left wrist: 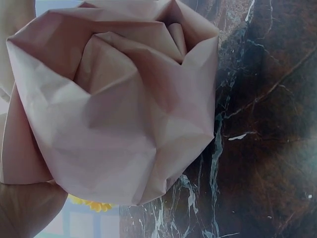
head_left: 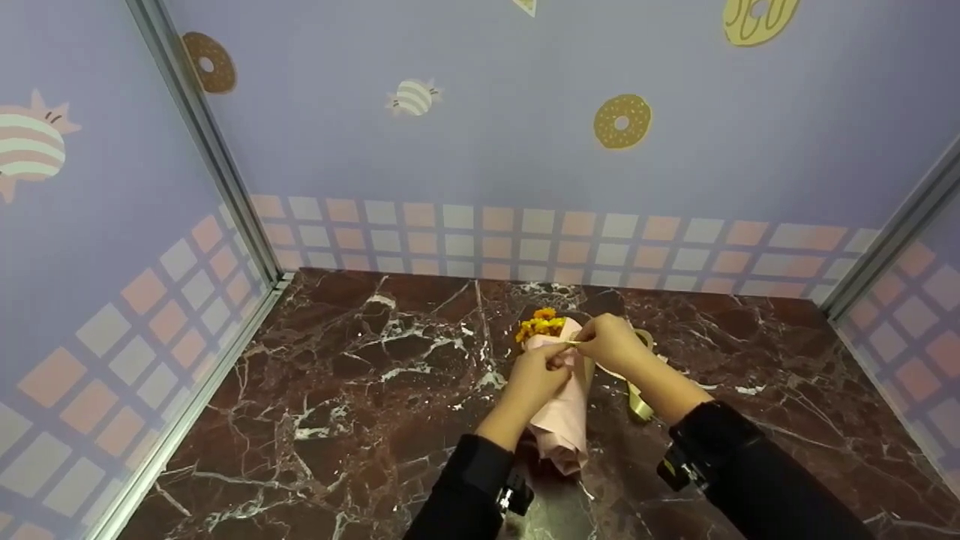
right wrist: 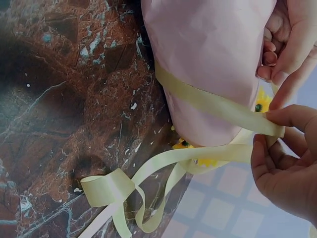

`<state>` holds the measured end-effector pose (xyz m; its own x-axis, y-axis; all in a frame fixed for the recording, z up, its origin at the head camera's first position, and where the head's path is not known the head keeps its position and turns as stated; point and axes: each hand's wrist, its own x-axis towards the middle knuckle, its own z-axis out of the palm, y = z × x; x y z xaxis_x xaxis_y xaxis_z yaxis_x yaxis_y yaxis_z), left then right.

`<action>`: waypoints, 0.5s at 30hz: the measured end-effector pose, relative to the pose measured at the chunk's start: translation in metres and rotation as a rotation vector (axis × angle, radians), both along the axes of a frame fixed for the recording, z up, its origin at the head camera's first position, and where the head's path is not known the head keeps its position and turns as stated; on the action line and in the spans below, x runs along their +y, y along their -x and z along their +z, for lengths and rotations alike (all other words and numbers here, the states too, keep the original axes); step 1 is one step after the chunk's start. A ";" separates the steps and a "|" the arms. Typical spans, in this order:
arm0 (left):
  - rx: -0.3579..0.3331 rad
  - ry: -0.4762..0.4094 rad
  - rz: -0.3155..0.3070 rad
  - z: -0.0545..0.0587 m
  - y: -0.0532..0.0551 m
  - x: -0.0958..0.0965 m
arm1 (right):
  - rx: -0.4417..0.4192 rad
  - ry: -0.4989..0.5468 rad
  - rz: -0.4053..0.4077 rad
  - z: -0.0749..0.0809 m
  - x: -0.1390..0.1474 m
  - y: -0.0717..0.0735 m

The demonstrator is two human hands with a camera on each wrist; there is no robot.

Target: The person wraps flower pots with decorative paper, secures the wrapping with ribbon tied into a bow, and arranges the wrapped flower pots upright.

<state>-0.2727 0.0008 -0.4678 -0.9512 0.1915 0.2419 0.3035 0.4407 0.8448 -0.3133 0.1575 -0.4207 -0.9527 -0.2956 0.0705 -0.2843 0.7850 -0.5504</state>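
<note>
A bouquet of yellow and orange flowers (head_left: pixel 541 325), wrapped in pink paper (head_left: pixel 562 416), lies on the marbled table with its blooms away from me. A pale yellow ribbon (right wrist: pixel 208 101) passes around the paper just below the flowers. My right hand (head_left: pixel 611 345) pinches the ribbon between thumb and fingers, seen closely in the right wrist view. On the near side of the wrap, my left hand (head_left: pixel 536 379) has its fingers curled and pinches the ribbon close to the right fingertips. Folded paper (left wrist: pixel 114 124) at the bouquet's lower end fills much of the left wrist view.
Loose ribbon (head_left: pixel 639 403) trails over the table to the right of the bouquet, with a curled loop (right wrist: pixel 106 188) lying on the surface. The dark red marbled table (head_left: pixel 360 427) is bordered by patterned walls (head_left: pixel 480 135) at the back and sides.
</note>
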 end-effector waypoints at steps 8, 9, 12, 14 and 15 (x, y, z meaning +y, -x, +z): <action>-0.018 0.012 0.002 0.000 0.001 -0.002 | -0.170 0.190 -0.016 -0.001 -0.001 0.000; -0.018 0.020 0.006 0.000 0.002 -0.002 | -0.203 0.235 -0.015 -0.002 -0.002 0.000; -0.009 0.027 0.020 -0.001 0.003 -0.003 | -0.286 0.349 -0.002 -0.003 -0.003 -0.001; -0.006 0.018 0.031 -0.001 0.004 -0.003 | -0.318 0.395 0.008 -0.004 -0.003 -0.001; -0.009 0.005 0.034 -0.002 0.004 -0.003 | -0.326 0.408 0.011 -0.005 -0.003 -0.001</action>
